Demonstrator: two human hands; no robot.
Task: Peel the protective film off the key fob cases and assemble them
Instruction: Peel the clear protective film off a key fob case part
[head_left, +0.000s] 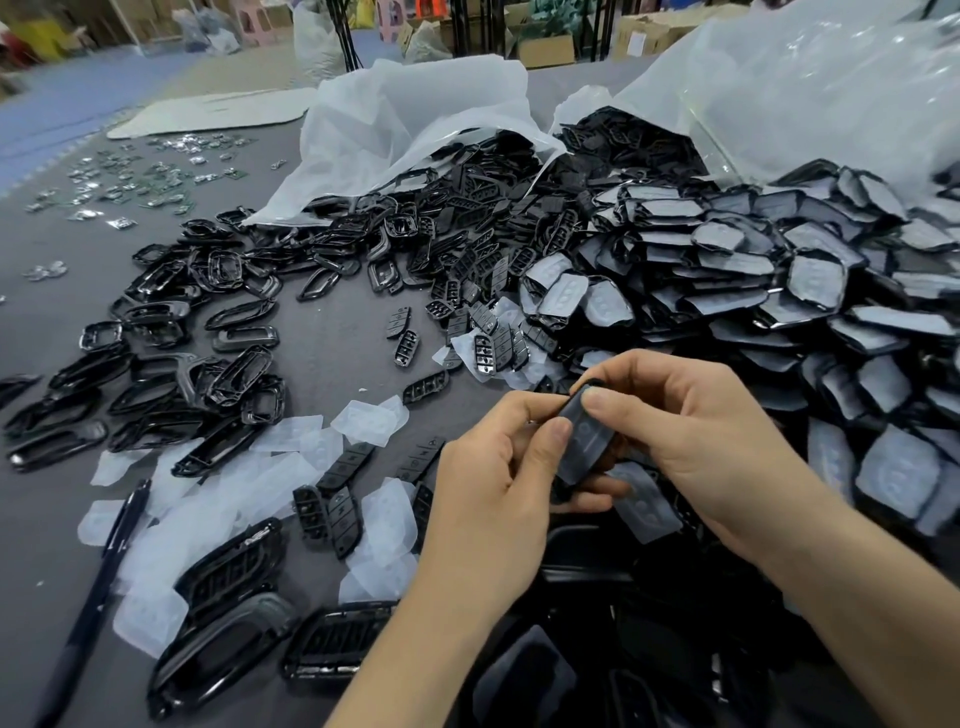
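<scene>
A black key fob case (584, 441) with a cloudy film on its face is held up above the table between both hands. My left hand (493, 478) grips its lower left side, thumb on the face. My right hand (691, 436) pinches its upper end, thumb on top and fingers curled behind. A large heap of film-covered cases (779, 291) lies to the right. Black frames (208, 322) lie spread at the left, and button pads (488, 260) sit in the middle. Peeled films (218, 493) are scattered at the lower left.
Two open plastic bags (405, 130) spill parts at the back. A dark pen (98, 587) lies at the lower left on the grey table (332, 353). Small shiny pieces (130, 176) are scattered at the far left. Dark trays (623, 649) sit below my hands.
</scene>
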